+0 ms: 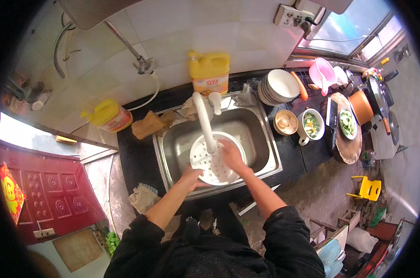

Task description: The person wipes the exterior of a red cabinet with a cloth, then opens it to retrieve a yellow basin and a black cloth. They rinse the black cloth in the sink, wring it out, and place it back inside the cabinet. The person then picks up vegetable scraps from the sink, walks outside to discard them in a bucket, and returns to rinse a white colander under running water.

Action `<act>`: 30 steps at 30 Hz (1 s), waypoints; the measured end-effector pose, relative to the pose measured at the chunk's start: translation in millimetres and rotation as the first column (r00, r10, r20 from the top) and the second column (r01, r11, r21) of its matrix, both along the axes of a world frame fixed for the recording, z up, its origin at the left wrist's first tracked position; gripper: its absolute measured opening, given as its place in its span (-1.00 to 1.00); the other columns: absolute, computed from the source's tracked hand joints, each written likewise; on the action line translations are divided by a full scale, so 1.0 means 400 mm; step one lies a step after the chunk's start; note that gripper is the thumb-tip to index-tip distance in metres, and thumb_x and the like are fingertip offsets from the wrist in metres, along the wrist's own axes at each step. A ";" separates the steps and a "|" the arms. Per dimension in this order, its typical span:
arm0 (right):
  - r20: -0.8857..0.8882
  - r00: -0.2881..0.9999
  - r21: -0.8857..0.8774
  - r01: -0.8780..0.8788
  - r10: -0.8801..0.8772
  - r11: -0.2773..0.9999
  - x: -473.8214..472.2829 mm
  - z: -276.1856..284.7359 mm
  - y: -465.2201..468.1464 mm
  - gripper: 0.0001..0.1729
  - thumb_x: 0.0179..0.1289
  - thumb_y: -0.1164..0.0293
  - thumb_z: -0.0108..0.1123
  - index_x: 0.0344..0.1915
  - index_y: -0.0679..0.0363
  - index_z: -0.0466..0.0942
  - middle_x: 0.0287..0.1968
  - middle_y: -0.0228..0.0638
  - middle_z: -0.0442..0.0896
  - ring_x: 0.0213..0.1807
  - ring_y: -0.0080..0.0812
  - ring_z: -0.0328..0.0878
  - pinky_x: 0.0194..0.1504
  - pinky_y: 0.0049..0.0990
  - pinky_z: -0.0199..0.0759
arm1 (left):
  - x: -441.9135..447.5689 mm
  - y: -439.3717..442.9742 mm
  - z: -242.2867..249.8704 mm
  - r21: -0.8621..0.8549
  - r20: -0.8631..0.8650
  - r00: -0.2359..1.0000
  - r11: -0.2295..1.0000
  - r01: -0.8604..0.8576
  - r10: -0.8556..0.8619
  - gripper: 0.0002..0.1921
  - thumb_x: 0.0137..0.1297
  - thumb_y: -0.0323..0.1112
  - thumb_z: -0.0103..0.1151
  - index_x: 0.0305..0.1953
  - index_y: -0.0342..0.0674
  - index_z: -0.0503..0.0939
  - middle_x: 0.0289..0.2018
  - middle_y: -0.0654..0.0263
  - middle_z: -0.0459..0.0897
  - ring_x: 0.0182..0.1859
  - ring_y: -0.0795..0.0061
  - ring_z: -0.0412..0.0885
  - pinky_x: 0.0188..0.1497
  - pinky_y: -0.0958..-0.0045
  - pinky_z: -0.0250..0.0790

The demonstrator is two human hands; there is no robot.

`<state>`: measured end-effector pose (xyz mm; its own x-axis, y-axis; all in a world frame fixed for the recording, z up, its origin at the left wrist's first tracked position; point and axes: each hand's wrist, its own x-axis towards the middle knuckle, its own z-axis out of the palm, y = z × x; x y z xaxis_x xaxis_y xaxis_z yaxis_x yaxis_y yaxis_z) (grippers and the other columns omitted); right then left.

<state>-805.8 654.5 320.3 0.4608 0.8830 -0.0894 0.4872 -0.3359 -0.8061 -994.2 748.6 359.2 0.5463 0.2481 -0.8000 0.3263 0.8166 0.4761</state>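
Observation:
A white round strainer [213, 173] with many holes is held tilted over the stainless steel sink [256, 139]. My left hand [190, 178] grips its near left rim, thumb on the inner side. Over the strainer's right inner side lies my right hand [231, 156], its fingers close to the mouth of the white faucet [203, 120]. Motion blurs those fingers, and whether they hold something small cannot be told. The faucet spout hides part of the strainer's middle. Whether water is running is unclear.
Yellow detergent jugs [210, 71] stand behind and left of the sink, near a brown sponge [147, 125]. Stacked bowls [283, 85], small brown bowls [285, 122], a mug of food [312, 123] and a cleaver [332, 118] on a round chopping board [349, 149] occupy the right counter.

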 end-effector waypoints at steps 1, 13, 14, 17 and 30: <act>0.365 0.931 -0.013 -0.012 0.015 1.000 -0.042 -0.033 -0.014 -0.42 0.32 0.30 0.00 0.28 0.33 0.26 0.25 0.15 0.36 0.22 0.09 0.38 0.15 -0.14 0.32 | 0.019 -0.009 -0.003 0.056 -0.014 1.000 0.998 0.021 -0.020 -0.26 0.06 -0.68 -0.12 0.32 -0.18 -0.02 0.17 -0.07 0.31 0.12 -0.14 0.49 -0.07 -0.21 0.56; -0.290 0.952 0.038 -0.089 0.096 0.995 -0.097 0.031 -0.135 -0.59 0.20 0.43 0.16 0.08 0.22 0.45 -0.11 -0.03 0.61 -0.05 -0.09 0.55 -0.03 -0.22 0.41 | 0.147 -0.010 0.063 0.378 -0.224 0.953 0.884 0.277 -0.203 -0.22 0.25 0.02 0.21 0.33 -0.16 0.05 0.01 0.00 0.51 -0.03 0.19 0.61 -0.33 0.30 0.62; -0.376 0.926 0.038 0.036 -0.019 0.999 -0.089 -0.003 -0.135 -0.62 0.19 0.46 0.18 0.04 0.23 0.47 -0.14 -0.06 0.62 -0.09 -0.14 0.57 -0.06 -0.24 0.42 | 0.165 -0.004 0.076 0.405 -0.248 0.937 0.852 0.330 -0.245 -0.21 0.24 0.04 0.22 0.34 -0.16 0.07 -0.01 0.03 0.53 -0.01 0.23 0.60 -0.28 0.32 0.60; -0.730 0.668 0.077 0.290 -0.144 0.954 -0.076 -0.018 -0.118 -0.67 0.20 0.49 0.22 -0.02 0.30 0.50 -0.26 -0.31 0.64 -0.21 -0.42 0.54 -0.12 -0.40 0.44 | 0.171 -0.031 0.023 0.784 -0.327 0.916 0.474 0.401 -0.233 -0.14 0.20 0.09 0.24 0.39 -0.16 0.07 0.07 0.09 0.51 0.12 0.28 0.50 0.12 0.33 0.35; -0.847 0.496 -0.023 0.324 -0.190 0.946 -0.059 0.097 -0.125 -0.72 0.32 0.25 0.18 -0.09 0.19 0.53 -0.31 -0.50 0.58 -0.34 -0.65 0.44 -0.33 -0.57 0.36 | 0.106 0.038 -0.243 0.656 -0.224 0.964 0.709 0.257 -0.142 -0.41 0.19 -0.18 0.28 0.22 -0.22 0.37 0.07 0.15 0.53 0.04 0.42 0.52 0.05 0.33 0.37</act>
<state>-829.6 604.5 359.2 0.4422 0.7710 -0.4582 -0.5168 -0.1985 -0.8328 -952.0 763.6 262.0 0.5381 0.6507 -0.5357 0.5553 0.2043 0.8061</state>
